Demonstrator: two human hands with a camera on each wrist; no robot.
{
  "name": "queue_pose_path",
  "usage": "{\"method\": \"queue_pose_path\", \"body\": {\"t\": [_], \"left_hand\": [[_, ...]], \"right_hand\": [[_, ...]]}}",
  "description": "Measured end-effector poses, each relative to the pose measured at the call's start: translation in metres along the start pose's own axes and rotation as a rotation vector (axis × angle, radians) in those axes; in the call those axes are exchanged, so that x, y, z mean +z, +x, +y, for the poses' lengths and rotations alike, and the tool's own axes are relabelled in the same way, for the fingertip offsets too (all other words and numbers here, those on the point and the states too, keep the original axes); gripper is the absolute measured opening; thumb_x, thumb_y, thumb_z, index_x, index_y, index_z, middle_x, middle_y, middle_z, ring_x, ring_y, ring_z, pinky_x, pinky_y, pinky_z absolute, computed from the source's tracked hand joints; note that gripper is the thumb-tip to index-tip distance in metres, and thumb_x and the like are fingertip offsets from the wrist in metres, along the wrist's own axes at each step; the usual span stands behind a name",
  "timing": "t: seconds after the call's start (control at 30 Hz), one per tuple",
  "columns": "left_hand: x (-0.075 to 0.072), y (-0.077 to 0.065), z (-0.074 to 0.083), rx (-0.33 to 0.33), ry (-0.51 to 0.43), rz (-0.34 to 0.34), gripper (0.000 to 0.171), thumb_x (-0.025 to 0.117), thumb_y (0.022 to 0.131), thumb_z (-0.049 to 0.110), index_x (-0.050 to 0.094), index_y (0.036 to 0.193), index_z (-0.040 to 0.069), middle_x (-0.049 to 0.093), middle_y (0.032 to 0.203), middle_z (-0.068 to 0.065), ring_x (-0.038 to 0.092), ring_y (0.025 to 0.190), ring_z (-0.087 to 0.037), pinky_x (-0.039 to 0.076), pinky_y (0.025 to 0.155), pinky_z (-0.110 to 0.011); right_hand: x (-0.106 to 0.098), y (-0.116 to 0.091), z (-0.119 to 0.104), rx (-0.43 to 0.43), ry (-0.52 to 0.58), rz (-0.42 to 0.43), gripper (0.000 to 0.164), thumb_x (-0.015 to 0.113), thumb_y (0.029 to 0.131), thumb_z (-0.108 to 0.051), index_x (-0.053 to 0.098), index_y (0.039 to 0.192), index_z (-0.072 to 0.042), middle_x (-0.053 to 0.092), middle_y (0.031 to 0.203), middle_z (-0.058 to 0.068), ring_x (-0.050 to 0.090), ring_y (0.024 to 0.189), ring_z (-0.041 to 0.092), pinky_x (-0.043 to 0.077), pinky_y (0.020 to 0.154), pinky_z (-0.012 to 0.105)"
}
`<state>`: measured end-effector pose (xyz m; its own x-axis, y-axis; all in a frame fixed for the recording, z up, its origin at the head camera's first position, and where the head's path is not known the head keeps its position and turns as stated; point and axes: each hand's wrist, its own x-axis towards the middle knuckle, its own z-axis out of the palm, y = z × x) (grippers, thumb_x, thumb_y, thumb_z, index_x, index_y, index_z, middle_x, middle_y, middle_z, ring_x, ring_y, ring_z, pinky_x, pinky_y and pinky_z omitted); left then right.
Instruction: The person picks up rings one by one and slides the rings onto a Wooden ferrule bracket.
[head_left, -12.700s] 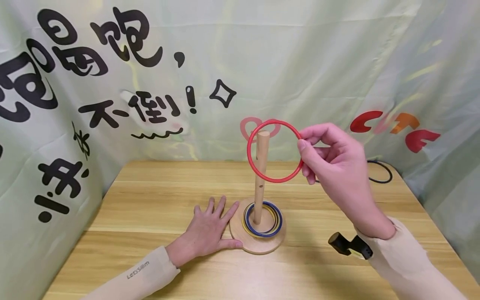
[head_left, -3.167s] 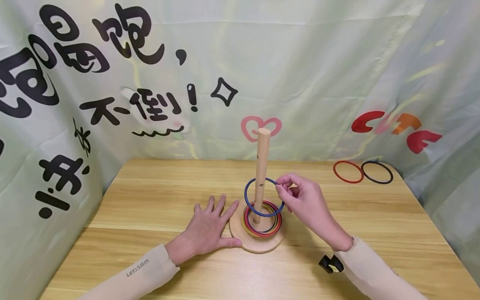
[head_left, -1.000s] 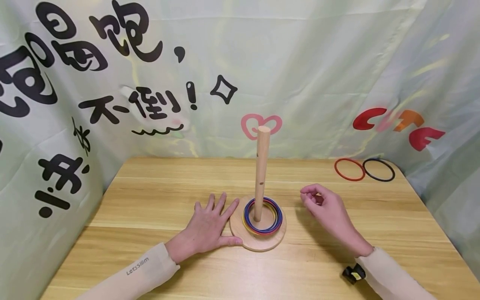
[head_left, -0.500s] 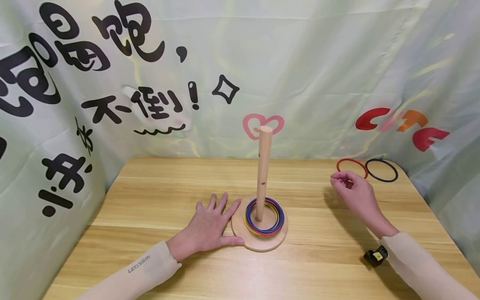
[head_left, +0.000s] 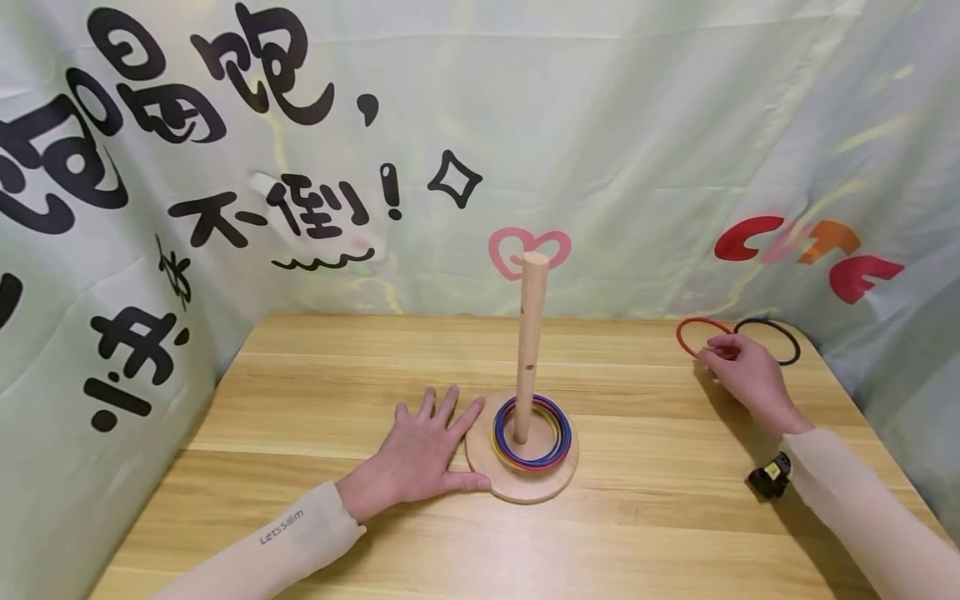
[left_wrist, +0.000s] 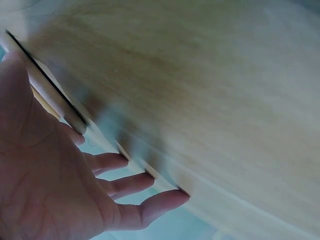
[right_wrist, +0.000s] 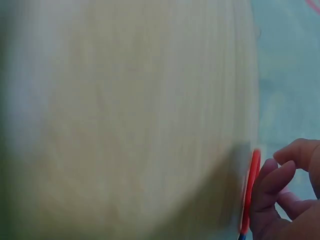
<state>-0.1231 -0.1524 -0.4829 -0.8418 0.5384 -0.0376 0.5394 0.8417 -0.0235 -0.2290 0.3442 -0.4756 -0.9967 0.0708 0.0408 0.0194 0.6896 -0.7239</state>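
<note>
My left hand (head_left: 420,457) lies with spread fingers on the table, thumb and index finger at the rim of a round wooden base (head_left: 534,487). From that base rises a wooden post (head_left: 531,333), circled at its foot by blue, red and yellow rings (head_left: 566,425). Far to the right, my right hand (head_left: 750,379) reaches over the near edge of a red ring (head_left: 679,329), hiding part of it. In the right wrist view, its loosely bent fingers overlap the red ring (right_wrist: 250,192), with a gap between thumb and index finger.
A dark ring (head_left: 797,343) lies right beside the red one near the table's back right corner. Printed curtains (head_left: 615,167) close off the back and sides of the wooden table (head_left: 360,358). A small black camera (head_left: 769,477) sits at the right wrist.
Since the older frames, a red and then a blue ring have gone onto the post. Over the last second the right hand has moved right and away to the red ring. The left hand stays put.
</note>
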Motion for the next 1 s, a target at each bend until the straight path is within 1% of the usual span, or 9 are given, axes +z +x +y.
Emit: {"method": "queue_pose_path", "body": {"t": [0.1, 0.23, 0.33, 0.47, 0.6, 0.7, 0.77, 0.9, 1.0], "left_hand": [[0.000, 0.000, 0.000, 0.003, 0.000, 0.003, 0.116, 0.045, 0.088, 0.097, 0.030, 0.175, 0.022, 0.037, 0.170, -0.026, 0.044, 0.145, -0.059, 0.047, 0.092, -0.080], [0.001, 0.000, 0.000, 0.006, -0.007, 0.012, 0.116, 0.044, 0.088, 0.097, 0.030, 0.175, 0.022, 0.037, 0.170, -0.026, 0.045, 0.145, -0.059, 0.047, 0.092, -0.079], [0.002, 0.000, 0.000, 0.019, -0.025, 0.033, 0.116, 0.045, 0.089, 0.097, 0.032, 0.174, 0.020, 0.038, 0.169, -0.029, 0.045, 0.143, -0.061, 0.046, 0.092, -0.079], [0.002, 0.001, -0.001, 0.033, -0.050, 0.041, 0.115, 0.047, 0.090, 0.095, 0.034, 0.173, 0.017, 0.039, 0.167, -0.030, 0.045, 0.142, -0.063, 0.046, 0.094, -0.080], [-0.001, 0.001, 0.000, 0.020, -0.057, 0.008, 0.114, 0.050, 0.090, 0.094, 0.032, 0.174, 0.019, 0.037, 0.169, -0.029, 0.043, 0.144, -0.062, 0.044, 0.097, -0.080], [-0.003, 0.001, 0.000, 0.013, -0.053, -0.014, 0.115, 0.050, 0.089, 0.094, 0.031, 0.175, 0.021, 0.036, 0.170, -0.028, 0.042, 0.145, -0.062, 0.043, 0.099, -0.080], [-0.004, 0.001, 0.000, 0.015, -0.053, -0.019, 0.114, 0.050, 0.089, 0.094, 0.032, 0.175, 0.021, 0.036, 0.170, -0.028, 0.042, 0.145, -0.061, 0.043, 0.099, -0.080], [-0.004, 0.001, -0.001, 0.022, -0.060, -0.012, 0.114, 0.049, 0.089, 0.095, 0.033, 0.174, 0.020, 0.036, 0.170, -0.029, 0.043, 0.145, -0.062, 0.042, 0.099, -0.081], [-0.003, 0.001, -0.002, 0.025, -0.070, -0.005, 0.115, 0.049, 0.089, 0.095, 0.034, 0.174, 0.019, 0.036, 0.169, -0.030, 0.043, 0.144, -0.063, 0.042, 0.098, -0.082]], "right_hand": [[-0.005, 0.007, 0.006, 0.004, -0.059, -0.016, 0.048, 0.067, 0.110, -0.029, 0.062, 0.134, 0.011, 0.069, 0.115, 0.024, 0.067, 0.083, 0.016, 0.051, 0.068, 0.024], [-0.007, 0.014, 0.011, -0.002, -0.121, -0.039, 0.046, 0.069, 0.109, -0.029, 0.064, 0.130, 0.011, 0.069, 0.113, 0.026, 0.065, 0.095, 0.034, 0.049, 0.078, 0.036], [-0.006, 0.018, 0.011, -0.031, -0.153, -0.052, 0.042, 0.070, 0.108, -0.027, 0.067, 0.125, 0.011, 0.070, 0.114, 0.028, 0.064, 0.099, 0.040, 0.048, 0.081, 0.044], [-0.004, 0.020, 0.009, -0.097, -0.194, -0.072, 0.030, 0.070, 0.107, -0.018, 0.072, 0.114, 0.011, 0.072, 0.106, 0.025, 0.065, 0.092, 0.038, 0.049, 0.076, 0.043], [0.000, 0.020, 0.004, -0.173, -0.213, -0.102, 0.021, 0.069, 0.107, -0.010, 0.075, 0.106, 0.010, 0.074, 0.096, 0.019, 0.065, 0.084, 0.031, 0.049, 0.072, 0.040], [0.004, 0.017, -0.001, -0.230, -0.222, -0.117, 0.016, 0.069, 0.105, -0.005, 0.076, 0.101, 0.009, 0.073, 0.088, 0.013, 0.060, 0.076, 0.025, 0.047, 0.068, 0.037], [0.006, 0.012, -0.006, -0.257, -0.231, -0.109, 0.016, 0.069, 0.105, -0.005, 0.075, 0.100, 0.008, 0.071, 0.085, 0.010, 0.057, 0.073, 0.023, 0.045, 0.066, 0.037], [0.012, -0.002, -0.021, -0.311, -0.254, -0.058, 0.012, 0.069, 0.106, -0.006, 0.071, 0.104, 0.006, 0.070, 0.089, 0.010, 0.058, 0.075, 0.023, 0.046, 0.067, 0.038], [0.015, -0.012, -0.033, -0.371, -0.265, -0.024, 0.006, 0.072, 0.101, -0.003, 0.071, 0.104, 0.003, 0.070, 0.089, 0.007, 0.061, 0.078, 0.021, 0.049, 0.068, 0.036]]}}
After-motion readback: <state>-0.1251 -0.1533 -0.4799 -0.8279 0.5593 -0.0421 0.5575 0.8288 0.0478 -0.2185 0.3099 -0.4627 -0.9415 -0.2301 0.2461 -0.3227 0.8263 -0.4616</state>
